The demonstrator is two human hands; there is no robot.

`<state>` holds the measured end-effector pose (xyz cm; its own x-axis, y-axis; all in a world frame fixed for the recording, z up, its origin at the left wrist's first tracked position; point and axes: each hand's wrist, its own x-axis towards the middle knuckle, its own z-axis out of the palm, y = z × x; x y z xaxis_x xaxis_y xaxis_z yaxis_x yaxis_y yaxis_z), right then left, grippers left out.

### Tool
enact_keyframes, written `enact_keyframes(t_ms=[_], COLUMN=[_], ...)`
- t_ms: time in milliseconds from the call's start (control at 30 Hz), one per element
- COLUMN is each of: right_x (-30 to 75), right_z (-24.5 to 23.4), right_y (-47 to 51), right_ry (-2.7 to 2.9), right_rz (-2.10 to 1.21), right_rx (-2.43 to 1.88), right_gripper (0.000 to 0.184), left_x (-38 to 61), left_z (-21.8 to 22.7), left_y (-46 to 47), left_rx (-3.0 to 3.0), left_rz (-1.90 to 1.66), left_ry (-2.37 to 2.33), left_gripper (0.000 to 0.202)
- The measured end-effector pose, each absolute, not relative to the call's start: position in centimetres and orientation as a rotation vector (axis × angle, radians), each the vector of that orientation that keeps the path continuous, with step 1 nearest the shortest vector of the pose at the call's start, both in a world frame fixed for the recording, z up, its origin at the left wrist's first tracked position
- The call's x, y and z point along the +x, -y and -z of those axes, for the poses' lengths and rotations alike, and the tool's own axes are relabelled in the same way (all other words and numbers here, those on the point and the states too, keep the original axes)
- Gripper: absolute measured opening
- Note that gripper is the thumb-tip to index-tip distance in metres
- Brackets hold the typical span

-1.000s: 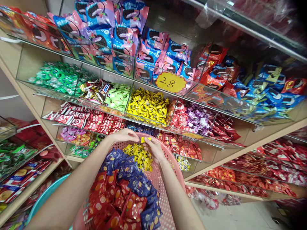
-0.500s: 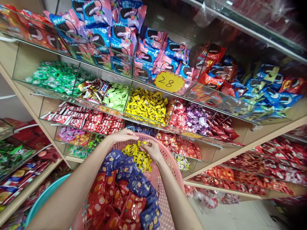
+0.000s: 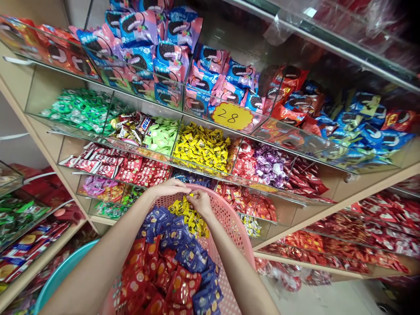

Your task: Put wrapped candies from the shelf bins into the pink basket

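Note:
A pink perforated plastic basket [image 3: 234, 218] is tilted in front of me. Red candy packets [image 3: 157, 271], dark blue packets [image 3: 190, 249] and a small heap of yellow wrapped candies [image 3: 197, 223] lie inside it. At the far rim, my left hand [image 3: 169, 188] is closed over the edge, its fingertips partly hidden. Just beside it, my right hand [image 3: 200, 203] pinches one yellow candy [image 3: 190, 197] above the yellow heap. The two hands are almost touching.
A tiered candy shelf [image 3: 282, 218] with clear dividers rises ahead, close behind the basket. One bin holds matching yellow candies [image 3: 201, 148]. A yellow price tag [image 3: 232, 116] reads 28. A turquoise tub [image 3: 62, 267] stands at lower left, and floor [image 3: 305, 295] shows at lower right.
My right hand has moved slightly left with the yellow candy, closer to my left hand. My left hand stays at the rim. The shelves sit slightly lower in view.

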<state>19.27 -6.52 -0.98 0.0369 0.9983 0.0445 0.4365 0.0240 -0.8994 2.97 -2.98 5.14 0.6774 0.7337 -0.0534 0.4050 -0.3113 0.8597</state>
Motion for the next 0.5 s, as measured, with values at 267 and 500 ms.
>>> enact_keyframes(t_ms=[267, 500], right_x=[19.4, 18.8], right_z=[0.7, -0.6], right_y=[7.3, 8.8], right_ry=[1.769, 2.020], right_rz=[-0.227, -0.055], right_rx=[-1.849, -1.970], right_gripper=[0.021, 0.030], left_x=[2.9, 3.0], left_z=[-5.6, -5.6], left_y=[3.2, 3.2], left_rx=[1.903, 1.950], left_rz=[-0.464, -0.486], left_ry=[-0.897, -0.891], left_gripper=[0.037, 0.036])
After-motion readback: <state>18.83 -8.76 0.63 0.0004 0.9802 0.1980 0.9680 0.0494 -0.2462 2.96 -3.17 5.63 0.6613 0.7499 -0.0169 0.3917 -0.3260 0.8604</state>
